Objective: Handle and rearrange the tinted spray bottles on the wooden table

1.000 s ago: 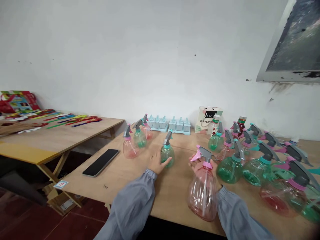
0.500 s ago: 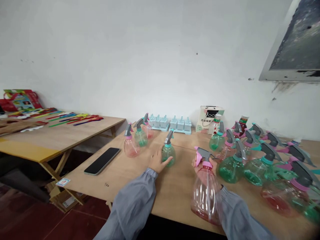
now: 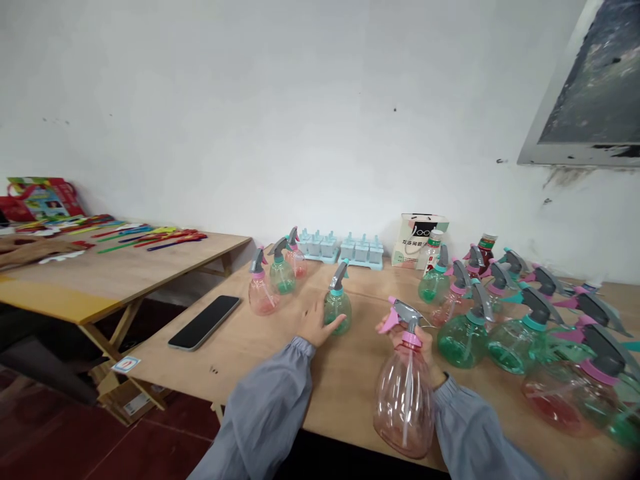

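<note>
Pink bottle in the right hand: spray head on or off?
On. The gray spray head sits atop the pink bottle, with a pink collar at its neck and a tube running down inside.

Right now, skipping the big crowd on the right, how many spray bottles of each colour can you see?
Pink: 3 (held bottle, front pink bottle, back pink bottle)
Green: 2 (front green bottle by left hand, back green bottle)
Total: 5

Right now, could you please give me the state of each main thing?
Left hand: at green bottle, grip unclear
Right hand: gripping pink bottle
Green bottle: upright, spray head on
Pink bottle: spray head on
Phone: flat, screen dark
Paper bag: standing upright
Blue molds: upright
</note>
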Action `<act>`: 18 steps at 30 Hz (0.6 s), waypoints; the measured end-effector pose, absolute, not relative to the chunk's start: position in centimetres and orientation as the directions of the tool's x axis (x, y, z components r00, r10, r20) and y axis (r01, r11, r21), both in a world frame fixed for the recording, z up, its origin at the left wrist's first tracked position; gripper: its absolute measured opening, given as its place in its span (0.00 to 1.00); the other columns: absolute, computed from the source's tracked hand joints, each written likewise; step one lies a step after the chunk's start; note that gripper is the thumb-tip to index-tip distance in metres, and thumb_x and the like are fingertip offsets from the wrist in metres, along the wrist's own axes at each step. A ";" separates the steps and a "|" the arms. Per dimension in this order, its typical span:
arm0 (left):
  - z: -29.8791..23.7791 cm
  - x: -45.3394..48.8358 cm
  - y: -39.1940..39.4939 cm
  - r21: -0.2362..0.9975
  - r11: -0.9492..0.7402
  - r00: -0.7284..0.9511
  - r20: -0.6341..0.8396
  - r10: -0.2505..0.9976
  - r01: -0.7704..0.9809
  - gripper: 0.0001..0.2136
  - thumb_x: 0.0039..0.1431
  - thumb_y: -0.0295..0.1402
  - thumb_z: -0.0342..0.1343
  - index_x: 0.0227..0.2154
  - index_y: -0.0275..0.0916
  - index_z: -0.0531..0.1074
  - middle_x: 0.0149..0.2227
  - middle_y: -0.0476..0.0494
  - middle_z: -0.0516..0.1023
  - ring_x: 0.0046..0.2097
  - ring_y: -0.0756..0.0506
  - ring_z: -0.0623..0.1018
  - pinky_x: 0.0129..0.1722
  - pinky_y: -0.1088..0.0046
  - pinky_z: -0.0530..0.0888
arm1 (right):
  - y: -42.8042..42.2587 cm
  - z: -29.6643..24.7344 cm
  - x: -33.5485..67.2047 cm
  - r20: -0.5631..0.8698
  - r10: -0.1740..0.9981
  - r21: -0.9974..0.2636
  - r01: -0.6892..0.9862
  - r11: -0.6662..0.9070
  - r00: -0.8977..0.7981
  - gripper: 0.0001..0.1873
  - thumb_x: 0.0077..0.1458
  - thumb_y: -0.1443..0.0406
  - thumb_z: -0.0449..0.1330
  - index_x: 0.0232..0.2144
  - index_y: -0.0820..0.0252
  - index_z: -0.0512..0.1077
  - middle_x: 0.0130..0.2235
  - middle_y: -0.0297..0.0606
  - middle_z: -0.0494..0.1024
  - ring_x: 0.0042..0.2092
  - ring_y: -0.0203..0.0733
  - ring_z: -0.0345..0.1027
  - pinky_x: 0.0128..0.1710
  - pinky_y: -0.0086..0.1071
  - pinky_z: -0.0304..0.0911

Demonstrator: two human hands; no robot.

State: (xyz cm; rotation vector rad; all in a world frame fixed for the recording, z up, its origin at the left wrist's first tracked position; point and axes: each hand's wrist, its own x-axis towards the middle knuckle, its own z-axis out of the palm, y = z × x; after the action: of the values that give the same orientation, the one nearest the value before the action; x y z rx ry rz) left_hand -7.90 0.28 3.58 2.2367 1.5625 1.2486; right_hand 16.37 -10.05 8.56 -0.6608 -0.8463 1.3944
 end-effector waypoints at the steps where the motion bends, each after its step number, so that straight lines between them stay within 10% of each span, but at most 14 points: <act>1: 3.6 -7.9 0.2 0.537 -0.450 0.111 0.548 0.829 0.713 0.36 0.56 0.53 0.57 0.63 0.41 0.57 0.59 0.32 0.72 0.61 0.33 0.72 0.59 0.50 0.68 | -10.0 8.4 16.4 0.130 0.991 -0.814 -0.575 0.086 -0.036 0.23 0.42 0.49 0.70 0.38 0.55 0.77 0.36 0.42 0.84 0.47 0.56 0.78 0.50 0.48 0.73; 9: 4.0 -7.8 -0.1 0.559 -0.436 0.126 0.506 0.853 0.706 0.36 0.57 0.53 0.57 0.63 0.41 0.56 0.59 0.32 0.72 0.60 0.32 0.72 0.59 0.49 0.67 | -15.4 6.8 22.7 0.265 0.818 -0.912 -0.144 0.385 0.511 0.18 0.42 0.51 0.72 0.33 0.55 0.80 0.33 0.40 0.84 0.40 0.51 0.79 0.45 0.45 0.74; 14: 4.0 -7.7 0.0 0.538 -0.457 0.108 0.557 0.823 0.709 0.36 0.55 0.53 0.58 0.63 0.42 0.58 0.58 0.33 0.73 0.59 0.32 0.73 0.58 0.51 0.68 | -20.2 6.6 28.6 0.468 0.620 -0.880 0.400 0.258 0.629 0.26 0.44 0.45 0.67 0.42 0.54 0.79 0.40 0.43 0.83 0.45 0.55 0.76 0.52 0.52 0.68; 18: 3.8 -7.7 0.0 0.556 -0.428 0.102 0.522 0.847 0.712 0.36 0.56 0.53 0.57 0.63 0.42 0.56 0.59 0.33 0.72 0.61 0.33 0.72 0.59 0.50 0.67 | -20.2 6.4 30.4 0.499 0.515 -0.857 0.486 0.173 0.697 0.28 0.47 0.43 0.63 0.42 0.56 0.78 0.40 0.47 0.82 0.45 0.59 0.75 0.54 0.59 0.63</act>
State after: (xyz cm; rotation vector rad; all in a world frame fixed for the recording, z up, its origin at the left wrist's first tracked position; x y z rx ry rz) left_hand -7.73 0.03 3.79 2.2048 1.5787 1.2307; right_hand 30.39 -20.21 6.39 -1.4555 -0.8803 0.0251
